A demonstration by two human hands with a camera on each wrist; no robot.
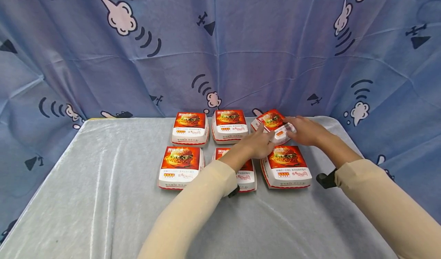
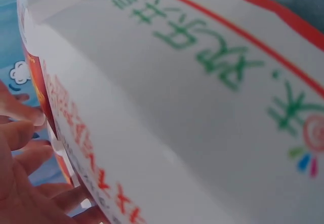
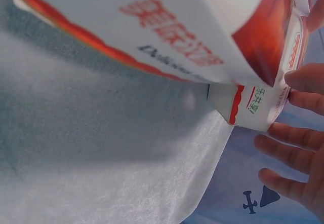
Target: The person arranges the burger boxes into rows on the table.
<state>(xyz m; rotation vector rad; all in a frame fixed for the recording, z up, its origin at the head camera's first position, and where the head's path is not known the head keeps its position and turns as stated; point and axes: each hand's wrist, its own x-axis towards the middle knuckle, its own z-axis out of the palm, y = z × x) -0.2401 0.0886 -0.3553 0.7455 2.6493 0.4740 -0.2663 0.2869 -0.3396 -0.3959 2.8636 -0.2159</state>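
Several burger boxes, white with a red burger picture on the lid, stand on the table in a front and a back row. The back right burger box sits askew to the others, between both hands. My left hand reaches over the front middle burger box, its extended fingers at the askew box's near left side. My right hand has its fingertips on that box's right side; in the right wrist view its fingers are spread along the box's end. A front burger box fills much of the left wrist view.
Beside the hands stand the front right burger box, the back middle one, the back left one and the front left one. A grey cloth covers the table. A blue patterned curtain hangs behind the table's back edge.
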